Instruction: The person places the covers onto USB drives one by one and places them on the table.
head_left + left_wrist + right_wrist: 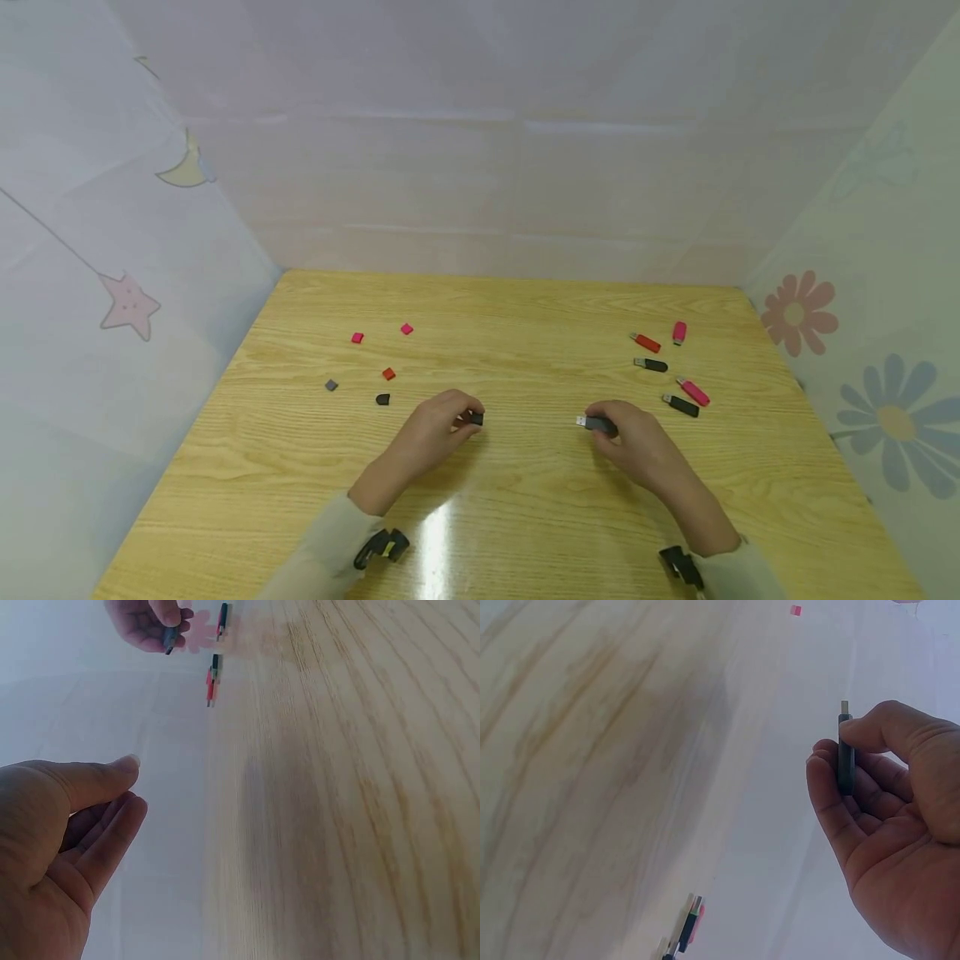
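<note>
Left hand: The left hand (438, 427) holds a small black cap (478, 419) in a narrow fingertip pinch; the left wrist view does not show the cap.
Right hand: The right hand (636, 442) grips a dark grey memory stick (598, 424) between thumb and curled fingers, its metal plug (581, 422) jutting toward the left hand.
Gap: Cap and stick stand well apart, bare wood between.
Slip risk: With so little cap to hold, a hard squeeze could shoot it from the fingertips.
Slant risk: Were the two brought together at a tilt, the cap's edge could catch the plug.
Colour risk: The held cap looks blacker than the stick; a grey cap (332, 385) lies left of the left grip, so a mismatch is possible.
Sweep risk: A careless right wrist could scatter the black stick (682, 406) beyond that grip.
</note>
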`<state>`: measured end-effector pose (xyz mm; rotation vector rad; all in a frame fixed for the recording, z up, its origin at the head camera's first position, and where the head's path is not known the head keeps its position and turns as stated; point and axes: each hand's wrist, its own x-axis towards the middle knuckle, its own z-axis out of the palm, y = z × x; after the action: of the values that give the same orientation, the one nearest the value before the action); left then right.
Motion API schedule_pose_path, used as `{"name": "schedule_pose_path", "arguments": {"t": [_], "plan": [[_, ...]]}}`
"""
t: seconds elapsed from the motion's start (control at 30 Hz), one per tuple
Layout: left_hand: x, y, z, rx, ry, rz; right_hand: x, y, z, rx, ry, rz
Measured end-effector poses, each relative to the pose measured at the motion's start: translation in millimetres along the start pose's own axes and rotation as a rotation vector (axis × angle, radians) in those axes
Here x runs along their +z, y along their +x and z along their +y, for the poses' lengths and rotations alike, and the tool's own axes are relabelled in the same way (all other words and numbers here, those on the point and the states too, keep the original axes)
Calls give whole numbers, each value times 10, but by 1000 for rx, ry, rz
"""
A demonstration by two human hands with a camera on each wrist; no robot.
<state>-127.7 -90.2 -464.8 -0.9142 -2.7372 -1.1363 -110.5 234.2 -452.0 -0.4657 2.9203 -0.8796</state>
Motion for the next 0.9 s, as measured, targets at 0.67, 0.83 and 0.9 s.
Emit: {"name": "schedule_pose_path", "arguments": {"t": [0.67,0.83,0.9], "plan": [[97,55,39,57,-6,-7,115,68,-182,-61,7,-13],[115,69,69,74,-9,-1,136,91,-220,-88,0,-13],[123,72,80,76,-14,-1,146,97,-227,-90,-3,-15]]}}
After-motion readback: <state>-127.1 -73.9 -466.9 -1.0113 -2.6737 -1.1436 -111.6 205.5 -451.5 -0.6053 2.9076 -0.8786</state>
